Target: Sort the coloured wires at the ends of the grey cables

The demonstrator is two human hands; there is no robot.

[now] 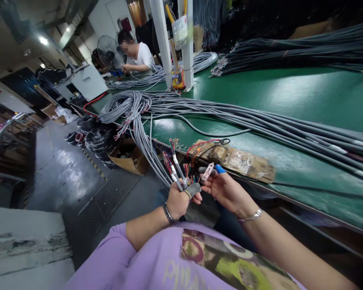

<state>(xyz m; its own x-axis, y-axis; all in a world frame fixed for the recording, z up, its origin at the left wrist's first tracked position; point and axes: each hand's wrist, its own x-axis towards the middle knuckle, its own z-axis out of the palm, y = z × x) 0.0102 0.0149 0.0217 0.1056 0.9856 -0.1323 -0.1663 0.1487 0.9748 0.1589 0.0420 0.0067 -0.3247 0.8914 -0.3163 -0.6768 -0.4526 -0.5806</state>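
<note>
My left hand (pixel 179 200) is wrapped round several grey cables (pixel 178 166), with a grey cover on its thumb. Their stripped ends point up and fan out into thin coloured wires (pixel 173 144), with white bands just below. Close beside it on the right, my right hand (pixel 225 191) grips a small pale pink tool (pixel 207 172) with holes along it; its exact kind is unclear. Blue wrapping (pixel 220 168) covers one fingertip of that hand. More coloured wire ends show between the two hands, partly hidden by the fingers.
Long bundles of grey cable (pixel 218 108) lie across the green table (pixel 290 86). A worn wooden board (pixel 245 163) with a red wire sits at the near edge. Below are a cardboard box (pixel 128 157) and wrapped coils (pixel 98 141). Another person (pixel 139 56) sits beyond the white post (pixel 187 52).
</note>
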